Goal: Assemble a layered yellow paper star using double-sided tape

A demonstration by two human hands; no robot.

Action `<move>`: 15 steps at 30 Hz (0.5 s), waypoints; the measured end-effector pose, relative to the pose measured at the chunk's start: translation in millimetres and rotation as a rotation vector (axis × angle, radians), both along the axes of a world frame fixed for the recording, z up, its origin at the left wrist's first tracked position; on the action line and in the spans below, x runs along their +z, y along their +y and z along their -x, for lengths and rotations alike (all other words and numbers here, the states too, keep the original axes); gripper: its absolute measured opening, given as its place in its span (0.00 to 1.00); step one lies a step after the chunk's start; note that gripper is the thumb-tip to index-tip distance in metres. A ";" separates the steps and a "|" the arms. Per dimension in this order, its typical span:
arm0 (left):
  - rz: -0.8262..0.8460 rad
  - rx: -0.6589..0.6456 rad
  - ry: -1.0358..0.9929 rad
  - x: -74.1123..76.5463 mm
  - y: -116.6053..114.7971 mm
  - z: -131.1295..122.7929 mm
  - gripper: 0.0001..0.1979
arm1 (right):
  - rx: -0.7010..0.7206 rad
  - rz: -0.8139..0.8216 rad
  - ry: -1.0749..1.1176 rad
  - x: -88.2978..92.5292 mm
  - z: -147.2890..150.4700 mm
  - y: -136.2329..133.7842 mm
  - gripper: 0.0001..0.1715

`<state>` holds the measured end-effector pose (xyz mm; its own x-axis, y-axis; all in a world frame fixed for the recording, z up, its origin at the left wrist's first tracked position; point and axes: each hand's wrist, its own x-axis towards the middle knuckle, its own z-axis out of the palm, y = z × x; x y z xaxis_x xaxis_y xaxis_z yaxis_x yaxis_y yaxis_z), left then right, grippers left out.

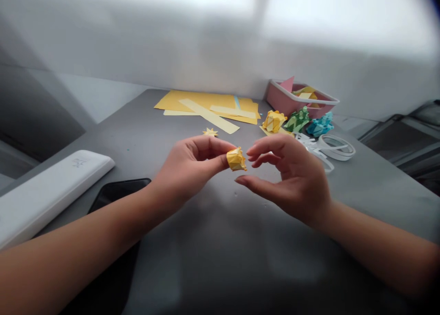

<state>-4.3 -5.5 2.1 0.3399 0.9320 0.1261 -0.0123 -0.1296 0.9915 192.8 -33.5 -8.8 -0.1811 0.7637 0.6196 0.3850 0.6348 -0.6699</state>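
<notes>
Between the thumb and fingers of my left hand point(192, 161) is a small yellow folded-paper piece point(236, 159), faceted, with pointed tips along its right edge. My right hand point(292, 177) is just to the right of it, thumb and fingers apart and curved around air, not touching the piece. Behind my left hand a small yellow paper star point(210, 132) lies on the grey table point(220, 241). Larger folded-paper pieces stand beyond my right hand: one yellow point(274, 121), one green point(297, 120) and one blue point(320, 124).
Yellow paper sheets point(206, 100) and pale yellow strips point(215, 118) lie at the back. A pink basket point(288, 97) holds paper scraps. White paper strips and a ring point(338, 149) are at right. On the left are a long white case point(55, 191) and a black phone point(117, 191).
</notes>
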 end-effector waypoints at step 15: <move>-0.204 -0.081 -0.052 -10.3 -0.8 -2.6 0.06 | 0.047 -0.085 -0.026 5.7 2.2 -1.1 0.12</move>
<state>-1.7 -6.3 -8.2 0.4010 0.8550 0.3290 -0.0817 -0.3243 0.9424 190.5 -34.7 -3.1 -0.2326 0.6990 0.6762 0.3700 0.7066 -0.6032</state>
